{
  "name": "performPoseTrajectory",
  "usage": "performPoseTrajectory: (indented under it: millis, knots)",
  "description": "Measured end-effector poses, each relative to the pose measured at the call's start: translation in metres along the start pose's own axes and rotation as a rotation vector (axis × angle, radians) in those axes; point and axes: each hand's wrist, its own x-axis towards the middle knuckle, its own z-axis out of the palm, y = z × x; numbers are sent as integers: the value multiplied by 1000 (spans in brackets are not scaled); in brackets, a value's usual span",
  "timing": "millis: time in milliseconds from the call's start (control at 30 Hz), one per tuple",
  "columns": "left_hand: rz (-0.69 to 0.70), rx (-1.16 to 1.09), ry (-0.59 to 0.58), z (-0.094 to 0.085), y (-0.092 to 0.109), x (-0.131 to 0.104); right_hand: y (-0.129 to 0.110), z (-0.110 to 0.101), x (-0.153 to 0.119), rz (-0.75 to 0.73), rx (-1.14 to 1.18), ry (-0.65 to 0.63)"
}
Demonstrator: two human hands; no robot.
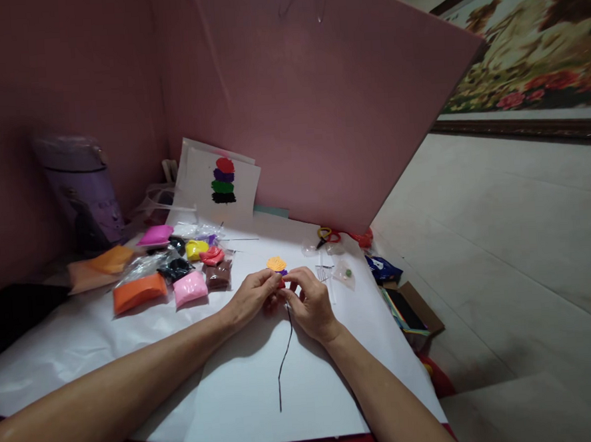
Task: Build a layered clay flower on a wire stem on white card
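Left hand [253,295]: pinching small clay piece [277,267] from its left.
Right hand [310,300]: pinching same piece from its right, equally near.
Black wire [285,355]: trailing from fingers toward body, over white paper [236,391].

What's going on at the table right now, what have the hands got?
A person's left hand and right hand meet over a white sheet, pinching a small orange, purple and red clay piece at the top of a thin black wire that trails toward the person. Bags of coloured clay lie to the left. A card with stacked colour blobs leans on the pink board.
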Motion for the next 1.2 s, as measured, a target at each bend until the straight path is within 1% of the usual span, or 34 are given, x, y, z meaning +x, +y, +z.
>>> performPoseTrajectory:
  millis: [100, 233, 467, 633, 833, 1033, 1200]
  knots:
    - [8, 27, -4, 0, 0, 1, 0, 0, 0, 2, 2, -1]
    - [-11, -8, 2, 0, -1, 1, 1, 0, -1, -7, -10, 4]
    - [0, -8, -15, 0, 1, 0, 1, 0, 0, -9, -10, 3]
    - [-8, -30, -16, -1, -2, 1, 2, 0, -1, -9, -8, 5]
    - [11, -13, -29, -3, -4, 1, 2, 1, -1, 17, -2, -20]
    - [8, -10, -25, -2, -4, 1, 3, 1, -1, -4, -12, 5]
    - [10, -8, -23, -2, -4, 1, 2, 1, -1, 10, 4, -11]
